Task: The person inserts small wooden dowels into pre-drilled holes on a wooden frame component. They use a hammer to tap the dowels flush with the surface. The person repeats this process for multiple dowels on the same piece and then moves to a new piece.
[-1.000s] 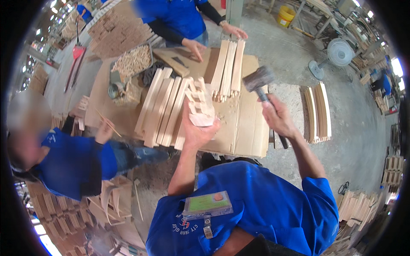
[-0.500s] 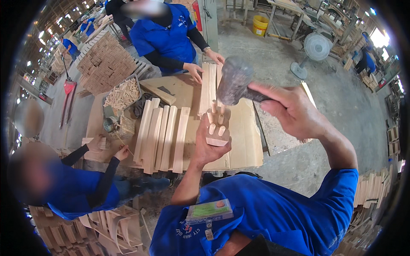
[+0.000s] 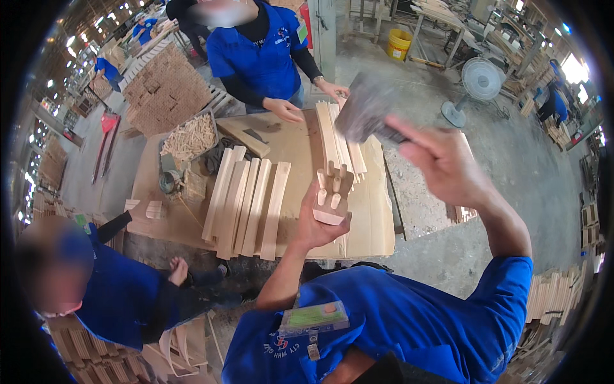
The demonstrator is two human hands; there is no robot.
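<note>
My left hand (image 3: 311, 224) is wrapped round a wooden block (image 3: 330, 216) above the near side of the table. Several pale dowels (image 3: 337, 184) stand up out of the block. Raised to the right of it, my right hand (image 3: 441, 163) grips the handle of a dark mallet (image 3: 369, 109). Motion smears the mallet's head, which hangs above and beyond the dowels, apart from them. Past the block, a row of wooden slats (image 3: 332, 136) lies on the cardboard-covered table (image 3: 300, 150).
More slats (image 3: 246, 201) lie left of my left hand, with a bin of loose dowels (image 3: 190, 137) behind them. A co-worker (image 3: 259, 61) stands across the table, another (image 3: 121, 281) at the left. A fan (image 3: 481, 80) and a yellow bucket (image 3: 398, 45) stand beyond.
The mallet and my right hand have shifted slightly right. The far co-worker's hand has come off the slats, which now lie at a different angle. The left co-worker has drawn a hand back from the table.
</note>
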